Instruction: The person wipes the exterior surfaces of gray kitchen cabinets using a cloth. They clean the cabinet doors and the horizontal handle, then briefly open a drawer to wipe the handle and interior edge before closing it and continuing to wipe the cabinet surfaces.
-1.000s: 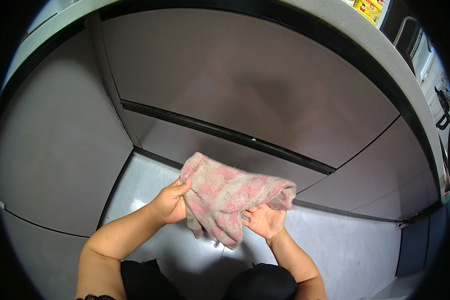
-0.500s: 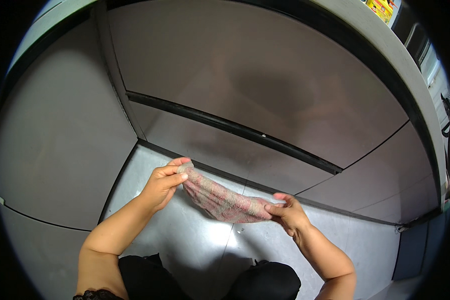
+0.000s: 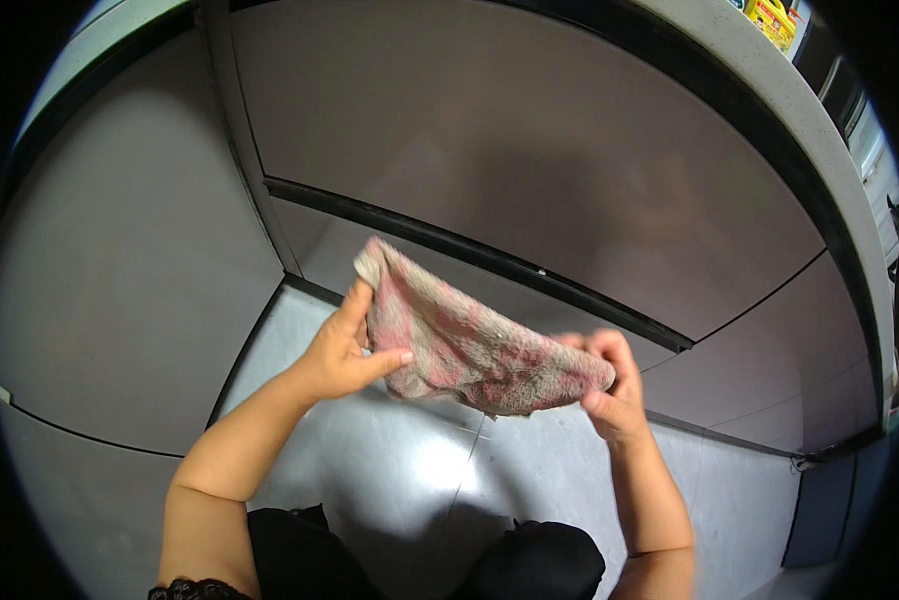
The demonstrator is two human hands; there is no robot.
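A worn pink and beige cloth is stretched between my two hands, in the air before the lower cabinet front. My left hand holds its left end, with the thumb lying on the near face and the fingers behind, partly hidden. At the right end, my right hand pinches the cloth's corner between thumb and curled fingers. The cloth slants down from left to right, its middle sagging in folds.
Grey cabinet panels rise ahead, with a black handle strip across them. A pale countertop edge curves above, with a yellow bottle at the upper right. Below lies a shiny grey floor; my black-clad knees show at the bottom.
Both hands have risen and the right hand has moved further right. The cloth, narrow and bunched before, is now spread wider and lifted toward the cabinet.
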